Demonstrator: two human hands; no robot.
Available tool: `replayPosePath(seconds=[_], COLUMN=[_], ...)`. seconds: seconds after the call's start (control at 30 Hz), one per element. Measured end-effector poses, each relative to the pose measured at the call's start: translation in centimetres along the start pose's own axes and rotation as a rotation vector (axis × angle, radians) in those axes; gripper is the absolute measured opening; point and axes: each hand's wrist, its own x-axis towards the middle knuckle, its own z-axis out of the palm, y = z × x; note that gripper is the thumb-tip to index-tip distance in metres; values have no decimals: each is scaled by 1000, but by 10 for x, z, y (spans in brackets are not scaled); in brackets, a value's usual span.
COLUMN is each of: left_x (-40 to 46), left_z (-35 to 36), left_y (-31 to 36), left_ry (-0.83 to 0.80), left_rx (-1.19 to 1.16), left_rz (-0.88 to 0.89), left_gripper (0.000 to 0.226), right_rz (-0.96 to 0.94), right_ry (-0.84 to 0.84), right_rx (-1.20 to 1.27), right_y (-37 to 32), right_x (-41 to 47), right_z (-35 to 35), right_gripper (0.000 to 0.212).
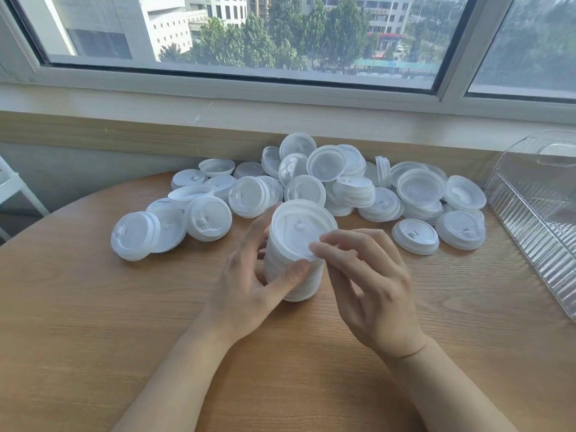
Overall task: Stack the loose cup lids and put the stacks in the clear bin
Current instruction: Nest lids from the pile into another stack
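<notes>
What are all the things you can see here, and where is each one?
tall stack of lids: one, white, upright on the table in the middle, between both hands.
loose lids: too many to count, white, heaped along the far side of the table, some in short stacks.
clear bin: one, see-through ribbed plastic, right edge of the table.
table: one, light wood, round-edged, under everything.
window: one, white frame, behind the table, buildings and green trees outside.
white frame: one, far left edge, mostly out of view.
left hand: one, grip around the left side of the tall stack.
right hand: one, fingertips pinching the top lid's near rim.
</notes>
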Motion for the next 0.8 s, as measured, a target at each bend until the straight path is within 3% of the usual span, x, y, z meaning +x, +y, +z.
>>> replayPosePath(seconds=[0.17, 0.27, 0.4, 0.8], left_x=[-1, -1, 0, 1], left_z=[1, 2, 3, 2], left_y=[-3, -5, -3, -6], left_ry=[9, 8, 4, -23], left_rx=[-16, -25, -90, -73], left_rz=[21, 42, 27, 6], left_gripper=[91, 95, 85, 67], right_rz=[56, 115, 156, 262], right_ry=[-8, -97, -191, -183], right_rx=[8, -25, 17, 82], right_y=[-5, -5, 0, 8], right_x=[1, 1, -1, -3], right_z=[-4, -3, -1, 2], right_gripper=[30, 42, 47, 44])
